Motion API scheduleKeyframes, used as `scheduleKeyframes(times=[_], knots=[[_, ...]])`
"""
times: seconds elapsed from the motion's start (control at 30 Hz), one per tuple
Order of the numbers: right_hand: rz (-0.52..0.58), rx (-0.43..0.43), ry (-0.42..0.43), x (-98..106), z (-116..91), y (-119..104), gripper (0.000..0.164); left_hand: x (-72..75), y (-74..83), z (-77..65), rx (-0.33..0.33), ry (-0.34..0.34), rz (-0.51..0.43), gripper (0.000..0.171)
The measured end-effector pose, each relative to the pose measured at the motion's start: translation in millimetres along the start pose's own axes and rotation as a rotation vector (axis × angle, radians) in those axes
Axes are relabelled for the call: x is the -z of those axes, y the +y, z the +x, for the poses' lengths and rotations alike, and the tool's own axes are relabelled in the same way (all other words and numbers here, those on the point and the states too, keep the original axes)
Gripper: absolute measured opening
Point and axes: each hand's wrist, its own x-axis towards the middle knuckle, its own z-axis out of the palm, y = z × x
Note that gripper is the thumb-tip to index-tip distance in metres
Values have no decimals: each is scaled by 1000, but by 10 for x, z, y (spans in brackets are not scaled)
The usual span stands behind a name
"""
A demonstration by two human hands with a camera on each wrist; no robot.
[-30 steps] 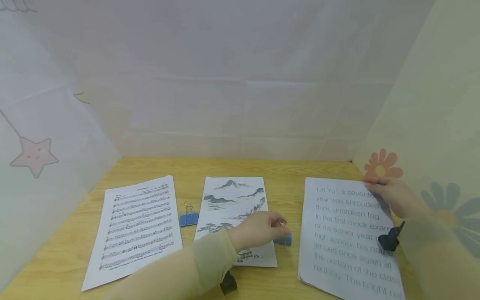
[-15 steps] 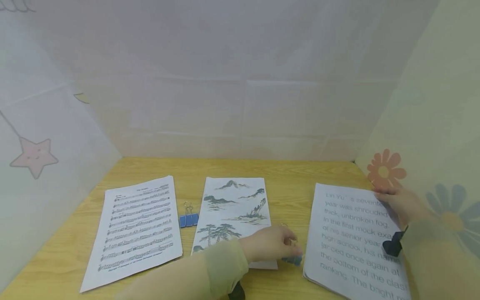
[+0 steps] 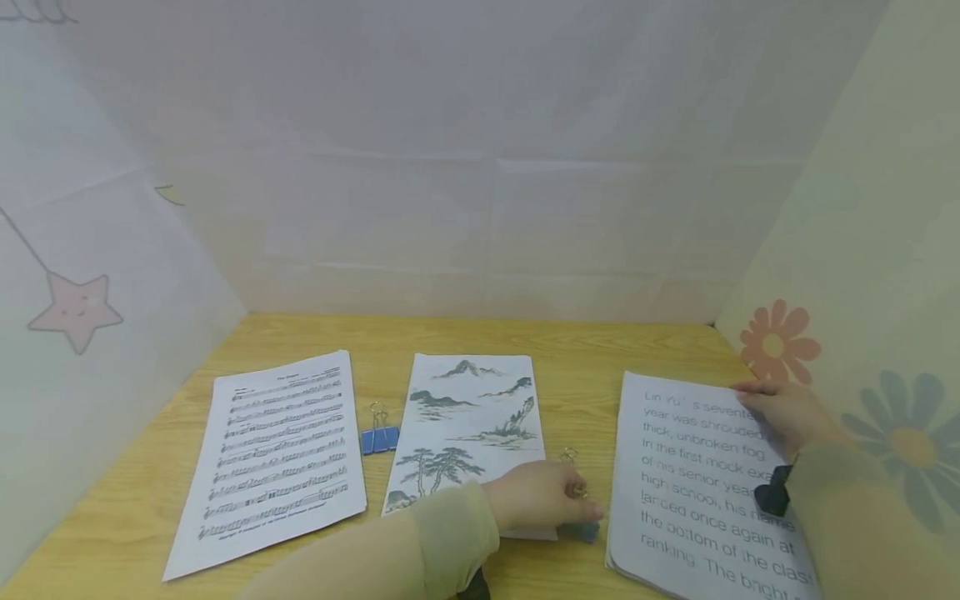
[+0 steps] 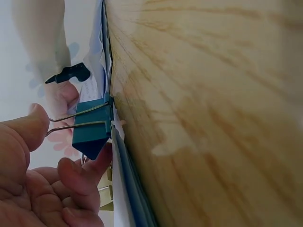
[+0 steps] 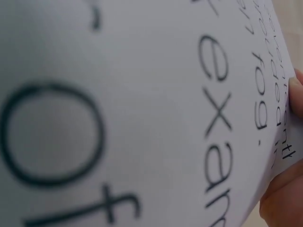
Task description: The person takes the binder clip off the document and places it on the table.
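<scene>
My left hand pinches a blue binder clip between thumb and fingers. The thumb presses the ends of one wire handle, with a finger curled under the clip. In the head view the clip's body lies low, between the painting sheet and the right-hand stack of printed text; the fingers hide part of it. A wire loop shows just above those fingers. My right hand grips the text stack at its upper right edge, thumb on top, and the paper bows up there in the right wrist view.
Sheet music lies at the left of the wooden table. Another blue binder clip sits between it and the painting. Pale cloth walls enclose the back and both sides.
The left hand has moved right and nearer the front with the binder clip, close to the text stack. The right hand has shifted that stack slightly right and toward the front.
</scene>
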Motion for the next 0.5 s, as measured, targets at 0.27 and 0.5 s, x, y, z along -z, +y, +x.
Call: scheduleKeyframes(times=[0.27, 0.5], knots=[[-174, 42, 21, -169, 108, -51, 48, -10, -15, -6, 16, -33, 14, 51], [-213, 36, 59, -272, 172, -61, 41, -20, -34, 1, 10, -39, -4, 51]])
